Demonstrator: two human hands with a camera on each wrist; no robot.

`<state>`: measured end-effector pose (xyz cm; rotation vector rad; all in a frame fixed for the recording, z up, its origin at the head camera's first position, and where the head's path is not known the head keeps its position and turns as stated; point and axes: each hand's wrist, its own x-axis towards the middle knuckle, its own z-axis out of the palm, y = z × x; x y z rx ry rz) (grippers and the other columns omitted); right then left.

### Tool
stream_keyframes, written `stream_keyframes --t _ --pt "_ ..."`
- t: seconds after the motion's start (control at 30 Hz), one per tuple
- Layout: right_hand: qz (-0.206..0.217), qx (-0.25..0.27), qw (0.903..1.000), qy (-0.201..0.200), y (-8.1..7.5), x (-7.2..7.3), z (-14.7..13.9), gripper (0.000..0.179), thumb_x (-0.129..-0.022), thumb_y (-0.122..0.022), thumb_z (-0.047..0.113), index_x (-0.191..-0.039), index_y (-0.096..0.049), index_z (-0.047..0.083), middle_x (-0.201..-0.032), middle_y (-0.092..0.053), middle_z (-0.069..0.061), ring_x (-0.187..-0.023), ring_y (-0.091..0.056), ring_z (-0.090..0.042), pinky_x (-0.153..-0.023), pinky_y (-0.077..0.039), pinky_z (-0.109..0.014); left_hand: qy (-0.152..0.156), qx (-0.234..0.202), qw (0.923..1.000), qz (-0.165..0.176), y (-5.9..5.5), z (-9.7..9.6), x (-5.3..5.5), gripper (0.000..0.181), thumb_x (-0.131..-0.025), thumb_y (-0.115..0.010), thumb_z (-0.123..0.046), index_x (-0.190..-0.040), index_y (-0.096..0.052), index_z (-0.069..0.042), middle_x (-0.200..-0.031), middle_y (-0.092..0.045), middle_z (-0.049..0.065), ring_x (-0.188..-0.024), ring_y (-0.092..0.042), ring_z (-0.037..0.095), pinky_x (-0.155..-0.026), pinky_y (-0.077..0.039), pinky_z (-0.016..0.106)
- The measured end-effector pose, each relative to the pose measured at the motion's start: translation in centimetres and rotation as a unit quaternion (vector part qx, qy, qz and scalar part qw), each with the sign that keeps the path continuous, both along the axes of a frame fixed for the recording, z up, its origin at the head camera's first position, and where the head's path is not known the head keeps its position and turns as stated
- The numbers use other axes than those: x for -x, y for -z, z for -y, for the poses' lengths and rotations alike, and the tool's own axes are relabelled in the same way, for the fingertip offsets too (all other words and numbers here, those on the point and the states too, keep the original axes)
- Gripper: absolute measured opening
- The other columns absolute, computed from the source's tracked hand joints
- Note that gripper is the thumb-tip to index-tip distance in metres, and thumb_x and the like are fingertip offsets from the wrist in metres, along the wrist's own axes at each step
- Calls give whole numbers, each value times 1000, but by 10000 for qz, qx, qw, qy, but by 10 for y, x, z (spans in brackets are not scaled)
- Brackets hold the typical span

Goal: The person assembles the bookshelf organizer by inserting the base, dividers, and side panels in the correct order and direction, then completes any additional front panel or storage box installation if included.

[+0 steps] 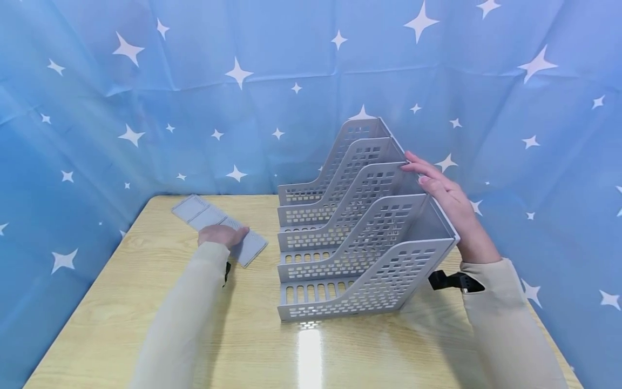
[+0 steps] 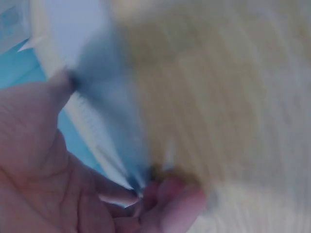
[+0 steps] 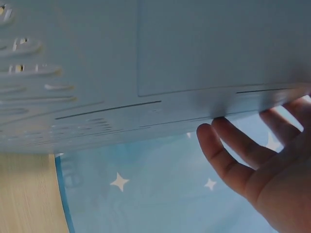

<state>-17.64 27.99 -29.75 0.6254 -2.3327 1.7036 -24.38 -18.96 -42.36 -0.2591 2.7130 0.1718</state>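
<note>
A grey file rack [image 1: 408,270] with several perforated dividers stands on the wooden table, its low open front facing left. My right hand [image 1: 449,202] rests on the upper edge of its back. In the right wrist view the fingertips of this hand [image 3: 262,170] touch the rack's smooth back panel [image 3: 218,48], fingers only slightly bent. Left of the rack lies a flat grey plastic panel [image 1: 194,209]. Over its near part my left hand [image 1: 218,236] grips it, thumb at one edge and curled fingers at the other. The left wrist view of the panel [image 2: 109,73] is blurred.
The wooden table [image 1: 141,302] has its back edge against a blue curtain [image 1: 184,97] with white stars, which also hangs at both sides. Black straps [image 1: 454,281] sit at the wrists.
</note>
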Motion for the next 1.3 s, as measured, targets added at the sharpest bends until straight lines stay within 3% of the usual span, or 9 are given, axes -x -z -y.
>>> stream_keyframes --t 0.13,0.23,0.43,0.67,0.77,0.87,0.97,1.03,1.3 --pt "-5 86 10000 -7 -1 0 1 35 -110 -40 19 -133 -67 17 -166 -37 1 -155 -24 -11 -127 -6 -44 183 -349 9992 78 -7 6 -6 74 -98 -54 -64 -112 -72 6 -114 -67 22 -101 -61 31 -90 -54 42" --pt "-24 214 9998 -42 -2 0 1 35 -110 -40 18 -131 -67 18 -166 -37 -2 -155 -24 -12 -128 -4 -43 -95 -633 9979 84 -10 9 -11 75 -90 -69 -65 -110 -69 7 -109 -64 20 -95 -59 28 -83 -54 39" --pt "-31 235 9997 14 -2 -2 -1 34 -110 -39 18 -130 -67 18 -166 -37 1 -155 -23 -13 -128 -2 -44 -267 -879 9957 127 -5 12 -23 97 -73 -85 -65 -120 -55 15 -108 -58 22 -87 -58 28 -72 -52 36" --pt "-97 20 9997 239 0 -10 1 33 -111 -38 21 -128 -66 19 -167 -35 -4 -155 -23 -13 -127 -8 -44 85 -1341 9907 235 -2 8 -35 130 -73 -89 -58 -148 -19 21 -123 -57 33 -107 -61 40 -92 -54 50" --pt "-202 -38 9994 284 1 -13 2 33 -111 -38 20 -128 -66 19 -166 -37 -3 -154 -25 -11 -125 -12 -39 360 -1885 9813 142 -5 3 -37 105 -82 -88 -41 -143 -26 18 -114 -60 29 -95 -61 35 -81 -54 44" --pt "-370 -105 9988 311 3 -16 4 33 -110 -37 17 -127 -66 18 -164 -39 -3 -153 -27 -10 -123 -16 -35 599 -2597 9638 39 -7 -2 -39 66 -92 -79 -22 -131 -37 10 -102 -61 21 -75 -59 25 -59 -48 34" --pt "-478 -84 9983 307 4 -19 6 34 -110 -37 15 -127 -66 17 -163 -41 -3 -152 -28 -10 -122 -18 -32 791 -3265 9416 -223 -9 -7 -41 42 -95 -64 -8 -125 -40 7 -102 -64 25 -68 -65 22 -46 -50 34" --pt "-526 -47 9981 302 4 -19 7 35 -109 -37 14 -127 -66 16 -162 -42 -3 -152 -29 -10 -121 -19 -29 833 -3524 9311 -440 -12 -12 -43 38 -93 -57 -3 -125 -40 7 -107 -65 31 -73 -71 28 -45 -54 37" --pt "-479 130 9984 286 7 -20 10 36 -109 -37 14 -128 -67 15 -162 -42 -2 -152 -29 -12 -119 -19 -25 900 -3578 9229 -1099 -33 -25 -57 38 -90 -52 -4 -126 -43 5 -111 -66 36 -84 -72 36 -51 -59 39"
